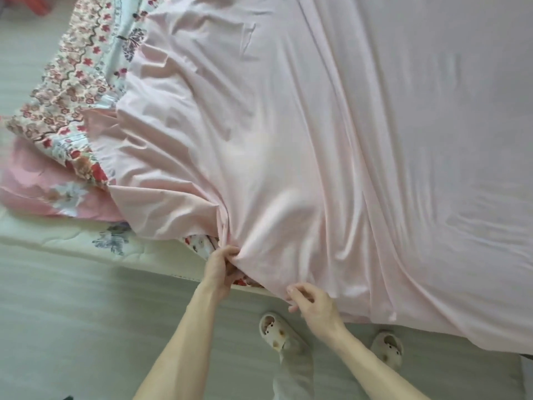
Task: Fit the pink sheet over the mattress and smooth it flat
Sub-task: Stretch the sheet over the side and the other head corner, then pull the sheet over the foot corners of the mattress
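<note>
The pink sheet (pixel 302 140) covers most of the mattress (pixel 72 235), lying smooth on the right and bunched into folds toward the near edge. My left hand (pixel 220 269) pinches a gathered fold of the sheet at the mattress's near edge. My right hand (pixel 313 306) grips the sheet's hem just to the right, where it hangs over the side. The mattress's quilted top shows bare at the left. The mattress corner under the sheet is hidden.
A floral quilt (pixel 72 90) and a pink flowered pillow (pixel 43 186) lie piled on the left of the mattress, partly under the sheet. Pale floor (pixel 86 327) runs along the near side. My slippered feet (pixel 274 333) stand beside the bed.
</note>
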Available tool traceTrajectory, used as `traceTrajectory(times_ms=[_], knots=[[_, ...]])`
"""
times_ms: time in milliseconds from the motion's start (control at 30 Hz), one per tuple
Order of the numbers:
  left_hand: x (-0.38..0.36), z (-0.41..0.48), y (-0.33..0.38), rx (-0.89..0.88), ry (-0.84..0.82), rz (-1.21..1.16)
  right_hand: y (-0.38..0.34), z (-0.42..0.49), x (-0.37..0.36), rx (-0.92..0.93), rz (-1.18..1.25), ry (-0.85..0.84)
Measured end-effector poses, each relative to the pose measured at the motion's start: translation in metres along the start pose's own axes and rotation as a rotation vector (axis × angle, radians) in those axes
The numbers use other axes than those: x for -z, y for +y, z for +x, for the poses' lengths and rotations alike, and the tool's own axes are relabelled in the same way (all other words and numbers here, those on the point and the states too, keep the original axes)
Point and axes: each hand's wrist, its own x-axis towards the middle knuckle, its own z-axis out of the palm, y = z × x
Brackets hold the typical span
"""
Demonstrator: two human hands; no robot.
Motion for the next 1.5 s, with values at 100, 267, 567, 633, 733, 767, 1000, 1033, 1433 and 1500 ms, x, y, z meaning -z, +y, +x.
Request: traceTrajectory(times_ms=[100,267,567,633,733,767,1000,1033,1433,1500], knots=[[0.022,0.011,0.019,-0.183,-0.008,0.270,-0.025,0.010,-0.037,-0.060,0.065,-0.135],[0.037,0.038,0.031,-0.721,0.420,1.677,-0.047,0.037,-0.080,0.086,-0.161,-0.065],[0.117,0.038,0.051,-0.296,0.533,1.643,-0.093,0.061,-0.107,0.245,-0.436,0.033],[0.143,0.034,0.044,-0.185,0.512,1.472,-0.101,0.059,-0.112,0.234,-0.580,0.046],[0.172,0.035,0.046,-0.023,0.461,1.423,-0.113,0.055,-0.122,0.290,-0.774,0.053],[0.179,0.037,0.049,0.002,0.463,1.415,-0.115,0.056,-0.130,0.335,-0.823,0.057],[0.179,0.043,0.083,-0.464,0.597,1.475,-0.144,0.084,-0.176,0.719,-1.107,0.237],[0.180,0.044,0.084,-0.475,0.583,1.468,-0.150,0.089,-0.183,0.753,-1.125,0.244],[0.217,0.056,0.067,-0.445,0.554,1.455,-0.244,0.149,-0.204,0.516,-0.556,0.319],[0.219,0.058,0.073,-0.415,0.513,1.455,-0.252,0.167,-0.159,0.345,-0.372,0.515]])
